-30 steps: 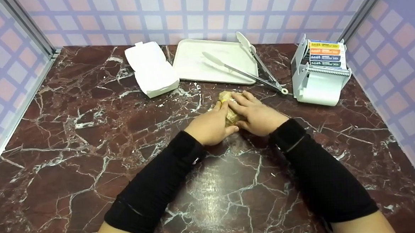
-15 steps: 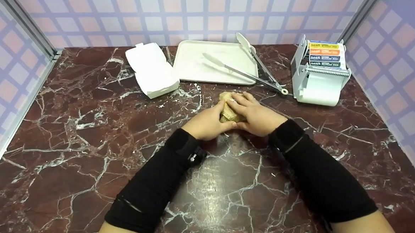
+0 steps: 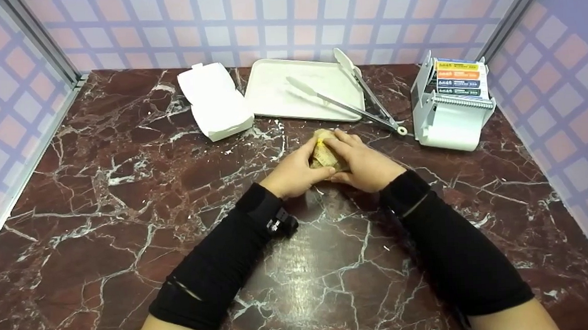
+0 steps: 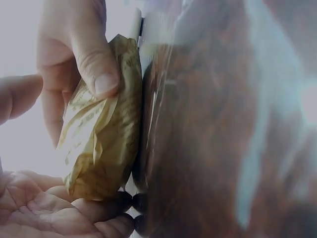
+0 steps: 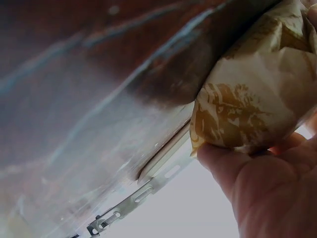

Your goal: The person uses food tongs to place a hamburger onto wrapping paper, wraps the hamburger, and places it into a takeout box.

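A packet wrapped in yellow-brown printed paper (image 3: 328, 157) lies on the table between my two hands. My left hand (image 3: 292, 172) cups its left side, fingers along the flank and thumb across the near end. My right hand (image 3: 368, 162) holds the other side, its fingers over the top right and its thumb near my left thumb. A small bright yellow patch (image 3: 320, 141) shows on top of the wrapping. In the left wrist view, the right thumb (image 4: 101, 74) presses the creased paper. Brown print marks the packet (image 5: 237, 114) in the right wrist view. Its contents are hidden.
Beyond the hands lies a pale tray (image 3: 291, 105), with tongs (image 3: 341, 102) spread over its right side. An opened white carton (image 3: 220, 111) stands left of it. A dispenser with several coloured labels and a white roll (image 3: 453, 126) stands right. White crumbs dot the dark marbled table (image 3: 176, 231).
My left hand has shifted slightly back and up, its thumb now across the packet's near end. More of the packet's top shows between the hands. My right hand has barely moved.
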### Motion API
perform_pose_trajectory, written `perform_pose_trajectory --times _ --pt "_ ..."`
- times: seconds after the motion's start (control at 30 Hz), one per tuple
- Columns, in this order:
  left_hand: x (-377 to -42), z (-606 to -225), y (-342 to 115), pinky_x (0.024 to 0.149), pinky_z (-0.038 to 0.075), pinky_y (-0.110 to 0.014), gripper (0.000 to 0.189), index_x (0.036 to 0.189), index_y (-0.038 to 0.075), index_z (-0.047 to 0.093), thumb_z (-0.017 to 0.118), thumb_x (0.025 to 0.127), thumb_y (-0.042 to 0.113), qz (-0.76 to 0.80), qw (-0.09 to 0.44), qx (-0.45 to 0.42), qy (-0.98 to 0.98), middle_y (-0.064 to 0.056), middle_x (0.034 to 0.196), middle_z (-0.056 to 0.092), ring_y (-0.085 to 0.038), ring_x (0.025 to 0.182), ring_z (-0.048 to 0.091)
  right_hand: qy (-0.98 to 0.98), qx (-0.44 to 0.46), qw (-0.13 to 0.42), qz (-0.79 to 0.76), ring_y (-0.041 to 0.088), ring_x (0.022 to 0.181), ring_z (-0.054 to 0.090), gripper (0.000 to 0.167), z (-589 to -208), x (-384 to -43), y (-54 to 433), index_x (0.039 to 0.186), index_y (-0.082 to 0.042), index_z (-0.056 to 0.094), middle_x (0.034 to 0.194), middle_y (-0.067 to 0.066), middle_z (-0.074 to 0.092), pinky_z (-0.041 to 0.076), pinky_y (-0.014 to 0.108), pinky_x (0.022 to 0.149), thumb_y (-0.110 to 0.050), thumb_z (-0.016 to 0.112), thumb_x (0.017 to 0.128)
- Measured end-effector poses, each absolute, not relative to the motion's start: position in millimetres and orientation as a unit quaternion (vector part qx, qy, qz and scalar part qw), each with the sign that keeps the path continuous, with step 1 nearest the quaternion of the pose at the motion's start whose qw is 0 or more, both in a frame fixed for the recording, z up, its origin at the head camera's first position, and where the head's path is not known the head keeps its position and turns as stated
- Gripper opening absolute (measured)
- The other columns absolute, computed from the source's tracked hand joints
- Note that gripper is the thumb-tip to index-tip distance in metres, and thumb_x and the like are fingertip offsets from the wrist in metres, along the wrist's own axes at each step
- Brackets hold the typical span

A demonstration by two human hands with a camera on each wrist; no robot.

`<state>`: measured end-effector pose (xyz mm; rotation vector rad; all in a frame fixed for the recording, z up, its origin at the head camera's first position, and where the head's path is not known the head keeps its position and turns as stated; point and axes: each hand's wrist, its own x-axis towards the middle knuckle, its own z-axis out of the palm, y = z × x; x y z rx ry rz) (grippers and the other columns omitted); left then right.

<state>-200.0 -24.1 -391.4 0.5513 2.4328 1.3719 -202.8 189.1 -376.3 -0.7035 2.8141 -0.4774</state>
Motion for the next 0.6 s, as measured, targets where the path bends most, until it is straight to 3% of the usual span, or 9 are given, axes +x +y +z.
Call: perform_pose_trajectory --times 0.13,0.27,0.4,0.6 --pt "-201 -396 -23 0.115 0.049 -0.04 0.094 0.169 0.014 0.019 0.075 0.096 0.034 0.528 0.141 0.166 0.82 -0.014 0.165 0.045 -0.026 0.13 0.062 0.95 -0.243 0.09 -0.176 0.052 0.157 0.023 0.097 -377 -204 189 0.169 -0.018 0.021 0.175 0.023 0.016 0.024 0.064 0.128 -0.035 0.079 0.094" --pt "-204 -400 -22 0.122 0.044 -0.036 0.091 0.168 0.006 0.02 0.074 0.096 0.02 0.625 0.152 0.126 0.756 -0.015 0.17 0.037 -0.028 0.149 0.049 0.947 -0.248 0.074 -0.189 0.045 0.156 0.031 0.098 -378 -204 189 0.168 -0.012 0.023 0.172 0.024 0.024 0.031 0.058 0.128 -0.031 0.082 0.092" --pt "-207 -403 -19 0.115 0.05 -0.03 0.088 0.167 -0.001 0.016 0.069 0.097 0.004 0.711 0.169 0.104 0.675 -0.02 0.17 0.034 -0.029 0.151 0.047 0.946 -0.251 0.059 -0.198 0.041 0.154 0.036 0.097 -378 -203 188 0.166 -0.01 0.025 0.17 0.024 0.029 0.034 0.055 0.127 -0.029 0.083 0.091" --pt "-207 -404 -18 0.112 0.053 -0.032 0.082 0.166 -0.004 0.013 0.063 0.1 -0.001 0.762 0.192 0.083 0.613 -0.025 0.166 0.037 -0.032 0.145 0.053 0.944 -0.257 0.041 -0.204 0.04 0.151 0.039 0.096 -379 -201 187 0.166 -0.008 0.025 0.168 0.025 0.03 0.037 0.054 0.125 -0.027 0.083 0.091"
